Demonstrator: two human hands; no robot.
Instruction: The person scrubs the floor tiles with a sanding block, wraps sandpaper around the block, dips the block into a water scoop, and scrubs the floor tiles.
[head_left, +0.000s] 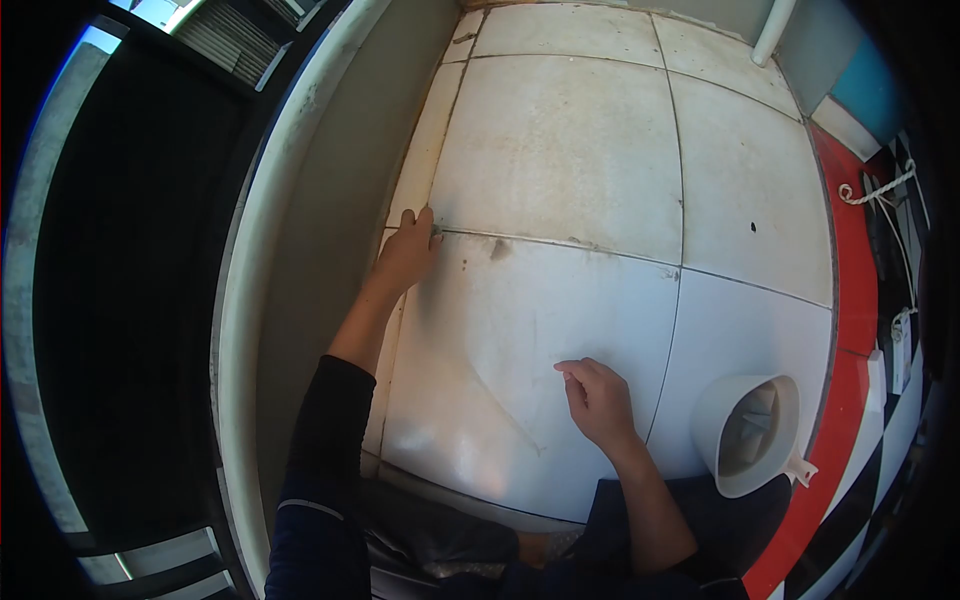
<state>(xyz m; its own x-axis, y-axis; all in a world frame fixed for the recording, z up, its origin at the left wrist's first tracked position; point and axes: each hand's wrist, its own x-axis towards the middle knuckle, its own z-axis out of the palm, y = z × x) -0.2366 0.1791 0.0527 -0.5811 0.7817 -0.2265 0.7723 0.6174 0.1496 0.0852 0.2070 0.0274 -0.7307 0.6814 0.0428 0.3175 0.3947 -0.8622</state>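
Observation:
My left hand [408, 250] reaches to the left side of the tiled floor [560, 150], its fingers bent down at the joint between two tiles. A small greenish bit shows at its fingertips, too small and covered to name. Low over the white tile in front of me is my right hand [600, 400], its fingers curled together with nothing visible in them. Brown stains mark the tiles and the dark grout line [560, 241] near my left hand. To the right of my right hand stands a white plastic dipper [707, 430] with a short handle, apparently holding some water.
A low grey wall with a pale rounded top [290, 130] runs along the left. On the right are a red border strip [845, 250] and a white twisted rope [880, 190]. A white pipe [775, 35] stands at the far right corner. My knees are at the near edge.

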